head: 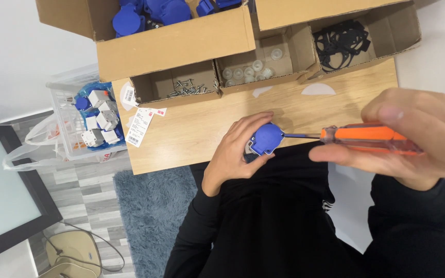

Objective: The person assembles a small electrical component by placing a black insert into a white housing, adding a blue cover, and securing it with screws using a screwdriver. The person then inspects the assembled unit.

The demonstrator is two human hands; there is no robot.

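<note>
My left hand (235, 149) grips a small blue plastic part (266, 138) just off the near edge of the wooden table (197, 131). My right hand (418, 136) holds an orange-handled screwdriver (369, 139) level. Its metal shaft points left and its tip meets the right side of the blue part. Both arms wear black sleeves.
Along the table's far side stand open cardboard boxes: blue parts (150, 13), screws (189, 88), clear round pieces (248, 72), black rings (342, 42). A white basket (91, 116) of blue and white parts sits at left. A dark screen (1, 190) and blue rug (153, 216) lie below.
</note>
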